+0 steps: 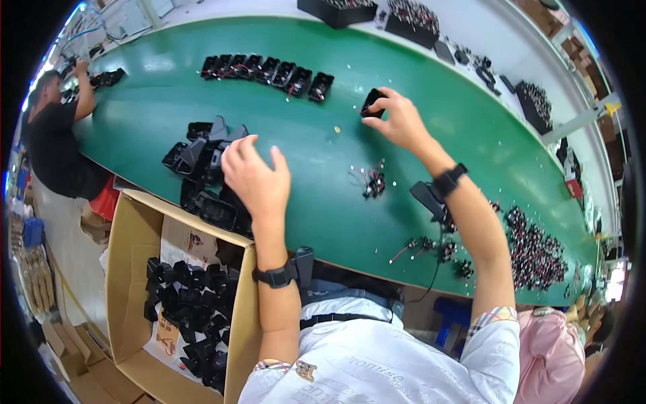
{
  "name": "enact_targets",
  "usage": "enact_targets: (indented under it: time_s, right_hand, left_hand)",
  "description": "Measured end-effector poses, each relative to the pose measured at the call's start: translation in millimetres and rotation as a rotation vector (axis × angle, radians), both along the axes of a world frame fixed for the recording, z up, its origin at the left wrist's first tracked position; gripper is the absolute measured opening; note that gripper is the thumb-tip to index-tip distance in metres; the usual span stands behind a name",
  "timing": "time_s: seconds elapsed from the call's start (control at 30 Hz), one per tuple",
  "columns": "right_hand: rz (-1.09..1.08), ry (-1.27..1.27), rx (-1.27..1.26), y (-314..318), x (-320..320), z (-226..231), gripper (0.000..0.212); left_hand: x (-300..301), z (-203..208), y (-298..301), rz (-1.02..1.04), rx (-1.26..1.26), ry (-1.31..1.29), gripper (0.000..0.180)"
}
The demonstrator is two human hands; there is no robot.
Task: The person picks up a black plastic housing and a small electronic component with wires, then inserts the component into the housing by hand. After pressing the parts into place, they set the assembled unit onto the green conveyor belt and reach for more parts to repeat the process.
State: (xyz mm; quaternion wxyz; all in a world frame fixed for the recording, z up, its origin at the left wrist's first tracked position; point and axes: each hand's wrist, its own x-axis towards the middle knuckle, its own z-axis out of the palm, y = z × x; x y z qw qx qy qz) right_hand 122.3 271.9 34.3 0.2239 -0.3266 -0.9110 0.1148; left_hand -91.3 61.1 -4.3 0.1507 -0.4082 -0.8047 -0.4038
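My right hand grips a small black plastic housing between thumb and fingers, over the green table. To the left, my left hand is at the edge of a heap of black plastic housings, thumb spread from the slightly bent fingers. Nothing shows in its grasp, though the fingertips partly cover the heap. Farther off, several black housings with red wires stand in a slanting row. Between my hands and nearer to me lies a little cluster of wired parts.
A cardboard box holding black plastic pieces stands against the near table edge. A large pile of wired parts covers the table's right end. Black bins line the far shelf. One person works at left; another in pink sits at right.
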Motion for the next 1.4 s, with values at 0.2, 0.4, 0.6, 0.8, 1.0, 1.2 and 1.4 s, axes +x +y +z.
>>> enact_targets:
  time_s: [0.2, 0.4, 0.6, 0.8, 1.0, 1.2, 1.4]
  right_hand:
    - [-0.008, 0.018, 0.036, 53, -38, -55, 0.026]
    - [0.021, -0.044, -0.042, 42, -46, -44, 0.031]
    - [-0.016, -0.069, -0.059, 45, -63, -43, 0.039]
    - [0.039, 0.098, 0.051, 36, -28, -16, 0.04]
    - [0.198, -0.098, -0.285, -63, 64, 45, 0.026]
    - [0.038, -0.063, -0.249, -110, 73, 11, 0.029]
    - [-0.099, -0.244, -0.35, -87, 43, -12, 0.031]
  left_hand:
    - [-20, -27, 52, 0.187, -0.259, 0.001, 0.062]
    - [-7, -22, 41, 0.043, -0.184, -0.01, 0.043]
    - [32, -8, 36, -0.346, -0.03, -0.143, 0.035]
    - [48, -15, 11, -0.499, 0.041, -0.154, 0.046]
    - [67, -27, -26, -0.55, 0.022, -0.438, 0.072]
    - [78, -25, -34, -0.722, -0.072, -0.351, 0.077]
    - [76, -27, -37, -0.755, -0.123, -0.257, 0.081]
